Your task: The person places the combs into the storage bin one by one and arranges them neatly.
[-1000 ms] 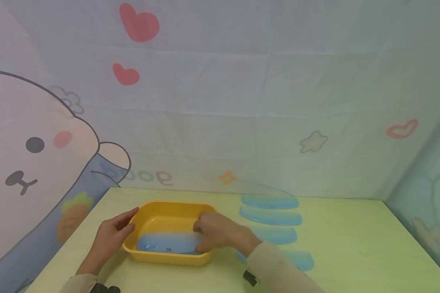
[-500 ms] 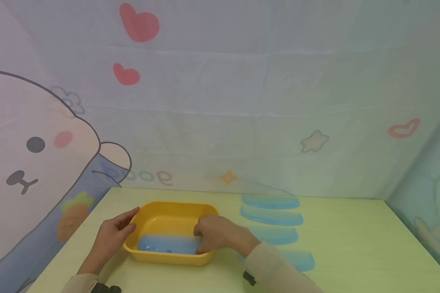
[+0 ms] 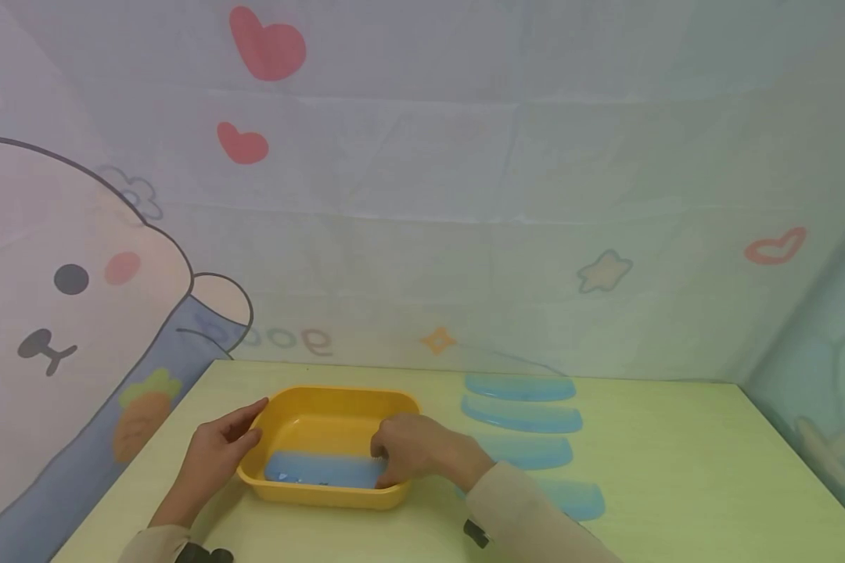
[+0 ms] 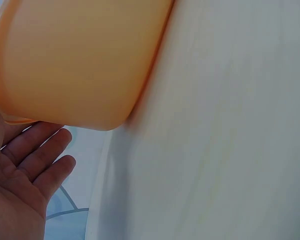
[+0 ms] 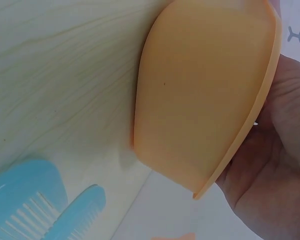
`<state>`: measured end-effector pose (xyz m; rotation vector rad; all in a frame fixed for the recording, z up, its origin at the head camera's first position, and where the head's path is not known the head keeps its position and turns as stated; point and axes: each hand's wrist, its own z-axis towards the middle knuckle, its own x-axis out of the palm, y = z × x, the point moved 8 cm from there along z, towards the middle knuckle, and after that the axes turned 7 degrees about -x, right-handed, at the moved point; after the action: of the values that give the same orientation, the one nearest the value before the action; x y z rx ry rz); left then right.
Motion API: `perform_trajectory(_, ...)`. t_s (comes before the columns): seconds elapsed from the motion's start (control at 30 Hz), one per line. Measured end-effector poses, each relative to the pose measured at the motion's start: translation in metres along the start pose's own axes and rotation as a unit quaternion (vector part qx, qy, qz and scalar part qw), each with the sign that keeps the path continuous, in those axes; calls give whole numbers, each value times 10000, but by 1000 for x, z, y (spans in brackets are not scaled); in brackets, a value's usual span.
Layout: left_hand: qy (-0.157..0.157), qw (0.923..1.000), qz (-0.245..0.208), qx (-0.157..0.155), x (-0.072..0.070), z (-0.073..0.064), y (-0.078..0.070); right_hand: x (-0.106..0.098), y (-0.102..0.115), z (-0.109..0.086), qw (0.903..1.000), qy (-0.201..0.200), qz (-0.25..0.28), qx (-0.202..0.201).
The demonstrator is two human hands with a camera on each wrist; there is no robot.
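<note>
A yellow plastic basin [image 3: 324,497] stands on the table. Inside it, along the near wall, lies a blue comb [image 3: 320,469] with its teeth toward the back. My right hand [image 3: 418,447] reaches over the basin's right rim and pinches the comb's right end between thumb and fingers. In the right wrist view the basin's wall [image 5: 200,100] hides the fingertips. My left hand [image 3: 214,453] rests against the basin's left rim. The left wrist view shows its fingers [image 4: 47,150] fairly straight, beside and beneath the rim.
To the right of the basin several blue combs lie in a column, among them a far comb [image 3: 519,388], a second comb [image 3: 521,414] and a near comb [image 3: 573,500]. The right forearm partly covers the nearer ones. A printed cloth [image 3: 422,195] hangs behind the table [image 3: 676,453].
The right hand stays in the basin with the comb, which has shifted only very slightly. The left hand keeps its place at the rim.
</note>
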<state>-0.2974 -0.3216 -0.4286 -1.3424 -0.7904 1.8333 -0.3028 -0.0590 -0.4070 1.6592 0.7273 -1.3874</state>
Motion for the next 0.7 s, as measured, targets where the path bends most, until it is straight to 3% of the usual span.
perform_trajectory(0.37,-65,9999,77,23,0,0,0,7,-5,4,9994,167,-142,263)
perform_trajectory(0.7,-105,9998,156,38,0,0,1,8,-6,4,9994,220,192,165)
